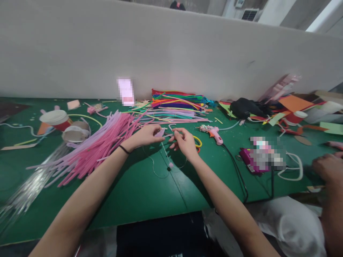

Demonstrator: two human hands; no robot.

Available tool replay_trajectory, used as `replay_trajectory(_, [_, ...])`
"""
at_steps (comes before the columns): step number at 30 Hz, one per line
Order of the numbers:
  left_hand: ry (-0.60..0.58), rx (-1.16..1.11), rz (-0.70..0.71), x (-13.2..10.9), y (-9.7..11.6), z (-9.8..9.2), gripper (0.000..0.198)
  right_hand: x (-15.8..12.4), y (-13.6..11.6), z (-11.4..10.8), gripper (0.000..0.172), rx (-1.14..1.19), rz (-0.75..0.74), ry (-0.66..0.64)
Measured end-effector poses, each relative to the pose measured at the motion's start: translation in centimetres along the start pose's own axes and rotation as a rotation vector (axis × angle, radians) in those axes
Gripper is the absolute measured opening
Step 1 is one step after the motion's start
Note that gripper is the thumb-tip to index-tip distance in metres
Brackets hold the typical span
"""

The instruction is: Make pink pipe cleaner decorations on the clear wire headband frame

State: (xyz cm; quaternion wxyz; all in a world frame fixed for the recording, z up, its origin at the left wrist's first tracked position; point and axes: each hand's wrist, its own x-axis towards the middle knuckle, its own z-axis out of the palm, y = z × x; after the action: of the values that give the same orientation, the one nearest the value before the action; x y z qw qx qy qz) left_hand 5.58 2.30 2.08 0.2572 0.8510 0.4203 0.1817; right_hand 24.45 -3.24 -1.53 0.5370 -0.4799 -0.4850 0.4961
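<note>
Over the middle of the green table, my left hand [147,137] is closed in a pinch on a lilac pipe cleaner [160,133] bent into a small shape. Close beside it my right hand [185,142] has thumb and fingers pinched on the end of what looks like the same pipe cleaner. A thin pale stem [165,151] slants down from between the hands toward a small pink piece [170,165]. Thin wire [154,169] curls on the table below. Fine detail between the fingertips is blurred.
Pink and lilac pipe cleaners [99,148] lie left, with silver strips [34,185] and paper cups [55,119]. Coloured pipe cleaners [179,101] are heaped behind. A pink glue gun [213,132] with a black cord and a purple pouch [253,162] lie right. Another person's hand [329,166] rests far right.
</note>
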Motion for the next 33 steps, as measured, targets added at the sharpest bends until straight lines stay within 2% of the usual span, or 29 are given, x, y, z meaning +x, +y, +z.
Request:
replay_trajectory(3, [-0.03, -0.258, 0.0, -0.2, 0.6, -0.8, 0.035, 0.0, -0.5, 0.2, 0.035, 0.275, 0.117, -0.002])
replay_trajectory(5, [-0.084, -0.424, -0.035, -0.5, 1.0, -1.5, 0.036, 0.2, -0.8, 0.1, 0.04, 0.471, 0.256, -0.068])
replay_trajectory(8, [-0.158, -0.496, -0.084, -1.0, 1.3, -2.5, 0.034, 0.4, -0.9, 0.0, 0.034, 0.62, 0.372, -0.148])
replay_trajectory(11, [-0.219, -0.478, -0.1, -1.2, 1.2, -3.0, 0.032, 0.3, -0.7, 0.1, 0.02, 0.548, 0.285, -0.185])
replay_trajectory(17, [-0.347, -0.497, -0.104, -1.2, 1.0, -2.9, 0.036, 0.2, -0.1, 0.4, 0.026, 0.458, 0.188, -0.22])
replay_trajectory(22, [-0.345, -0.514, -0.103, -1.3, 1.5, -2.8, 0.044, 0.6, 0.0, 0.0, 0.028, 0.419, 0.179, -0.258])
replay_trajectory(27, [-0.411, -0.475, -0.124, -1.2, 2.1, -2.8, 0.044, 1.0, 0.1, -0.1, 0.033, 0.392, 0.196, -0.243])
replay_trajectory(33, [-0.416, -0.512, -0.152, -1.2, 2.2, -2.4, 0.046, 1.4, 0.4, -0.1, 0.028, 0.451, 0.188, -0.247])
